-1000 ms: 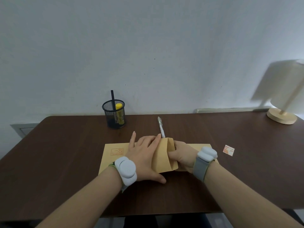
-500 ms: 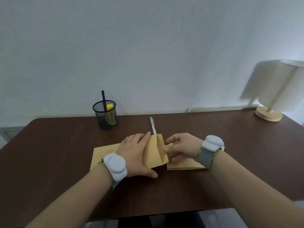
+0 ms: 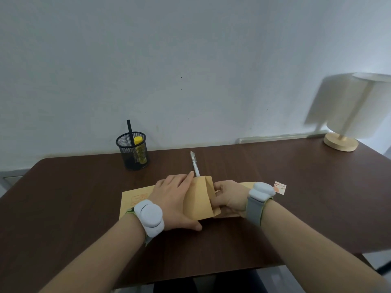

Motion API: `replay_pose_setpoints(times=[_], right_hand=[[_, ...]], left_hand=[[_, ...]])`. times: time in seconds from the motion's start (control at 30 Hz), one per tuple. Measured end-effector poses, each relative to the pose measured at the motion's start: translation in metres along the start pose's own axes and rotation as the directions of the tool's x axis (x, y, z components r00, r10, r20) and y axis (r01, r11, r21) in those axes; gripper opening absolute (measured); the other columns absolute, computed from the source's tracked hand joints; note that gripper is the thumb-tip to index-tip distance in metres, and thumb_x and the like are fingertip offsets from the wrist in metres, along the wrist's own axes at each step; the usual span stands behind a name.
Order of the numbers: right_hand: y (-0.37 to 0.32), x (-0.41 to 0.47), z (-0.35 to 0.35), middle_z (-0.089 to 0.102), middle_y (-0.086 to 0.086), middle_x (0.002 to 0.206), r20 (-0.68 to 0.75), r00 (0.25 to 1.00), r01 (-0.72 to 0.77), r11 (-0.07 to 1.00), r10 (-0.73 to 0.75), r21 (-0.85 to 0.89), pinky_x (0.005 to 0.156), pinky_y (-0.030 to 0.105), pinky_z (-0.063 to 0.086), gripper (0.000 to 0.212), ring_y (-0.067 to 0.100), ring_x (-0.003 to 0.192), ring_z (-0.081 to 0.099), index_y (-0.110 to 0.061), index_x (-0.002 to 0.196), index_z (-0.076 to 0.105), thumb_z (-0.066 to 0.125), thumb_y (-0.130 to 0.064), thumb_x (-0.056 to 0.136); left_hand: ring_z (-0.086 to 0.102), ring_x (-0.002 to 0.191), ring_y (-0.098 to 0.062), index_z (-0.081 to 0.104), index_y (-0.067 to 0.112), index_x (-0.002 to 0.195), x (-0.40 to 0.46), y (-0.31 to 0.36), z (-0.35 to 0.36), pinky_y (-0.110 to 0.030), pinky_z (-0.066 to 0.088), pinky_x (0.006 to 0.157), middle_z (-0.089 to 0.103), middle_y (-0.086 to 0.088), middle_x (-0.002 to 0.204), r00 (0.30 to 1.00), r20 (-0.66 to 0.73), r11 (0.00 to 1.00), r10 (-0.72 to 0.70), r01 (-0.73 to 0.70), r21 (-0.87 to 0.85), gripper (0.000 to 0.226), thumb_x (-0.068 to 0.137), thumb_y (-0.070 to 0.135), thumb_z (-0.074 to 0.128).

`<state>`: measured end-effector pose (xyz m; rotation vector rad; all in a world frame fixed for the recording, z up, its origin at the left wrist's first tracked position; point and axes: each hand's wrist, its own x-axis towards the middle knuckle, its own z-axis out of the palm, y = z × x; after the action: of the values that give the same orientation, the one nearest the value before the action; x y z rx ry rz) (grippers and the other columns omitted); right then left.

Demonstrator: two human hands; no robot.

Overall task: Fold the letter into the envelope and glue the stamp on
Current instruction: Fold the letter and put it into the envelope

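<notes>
A brown envelope [image 3: 135, 199] is laid flat near the front edge of a dark wooden table [image 3: 63, 208], with a red printed box visible at its left end. The left hand [image 3: 175, 199] is pressed palm-down on the envelope, fingers extended and held together, thumb resting on the table surface. The raised flap [image 3: 198, 199] of the envelope is held up against the fingers of this hand. The right hand [image 3: 229, 198] is positioned at the envelope mouth, its fingers curled and pinched together just beside the flap (whatever is gripped there is hidden, so it cannot be told whether the letter is held). The stamp [image 3: 279, 187] lies on the table to the right, just beyond the right wrist band [image 3: 261, 192]. A white pen [image 3: 195, 163] lies behind the envelope. A black mesh pen holder [image 3: 132, 151] stands at the rear left, and a lamp [image 3: 349, 115] at the rear right.
</notes>
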<state>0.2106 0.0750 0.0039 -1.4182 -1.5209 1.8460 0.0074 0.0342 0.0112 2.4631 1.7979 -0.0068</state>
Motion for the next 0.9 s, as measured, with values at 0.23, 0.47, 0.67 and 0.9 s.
replay_pose_setpoints(times=[0.23,0.47,0.67,0.9], right_hand=[[-0.016,-0.018,-0.073,0.074,0.010,0.083,-0.289,0.937,0.097,0.938,-0.199,-0.332,0.062,0.022,0.059,0.018,0.016,0.066,0.071,-0.015,0.091,0.072,0.079,-0.010,0.076],[-0.010,-0.017,-0.114,0.067,-0.004,0.095,-0.332,0.930,-0.130,0.709,-0.155,-0.693,0.075,0.031,0.058,0.030,0.016,0.082,0.067,-0.026,0.095,0.067,0.082,-0.032,0.070],[-0.012,-0.016,-0.104,0.061,0.002,0.109,-0.299,0.953,-0.195,0.643,-0.054,-0.740,0.080,0.042,0.060,0.061,0.025,0.094,0.068,-0.020,0.114,0.059,0.084,-0.043,0.064],[-0.017,-0.015,-0.104,0.062,0.007,0.106,-0.349,0.937,-0.246,0.709,0.001,-0.660,0.079,0.039,0.060,0.040,0.025,0.096,0.066,-0.013,0.097,0.061,0.082,-0.036,0.071]], left_hand=[[0.019,0.139,-0.019,-0.007,0.030,0.148,0.008,-0.001,0.000,-0.044,0.022,0.111,0.017,0.005,0.154,0.984,0.061,0.983,-0.170,0.174,-0.067,0.135,0.044,0.090,0.053],[0.027,0.137,-0.027,-0.001,0.018,0.149,0.032,0.026,-0.002,-0.047,0.032,0.105,0.025,-0.004,0.153,0.928,-0.036,0.928,-0.370,0.367,-0.068,0.136,0.048,0.093,0.049],[0.032,0.133,-0.025,0.001,0.015,0.149,0.040,0.046,0.007,-0.044,0.031,0.105,0.032,-0.004,0.148,0.926,-0.093,0.930,-0.366,0.368,0.007,0.138,0.045,0.091,0.050],[0.034,0.131,-0.025,0.001,0.016,0.149,0.043,0.050,0.010,-0.044,0.031,0.105,0.034,-0.003,0.145,0.924,-0.107,0.927,-0.367,0.373,0.040,0.135,0.047,0.089,0.051]])
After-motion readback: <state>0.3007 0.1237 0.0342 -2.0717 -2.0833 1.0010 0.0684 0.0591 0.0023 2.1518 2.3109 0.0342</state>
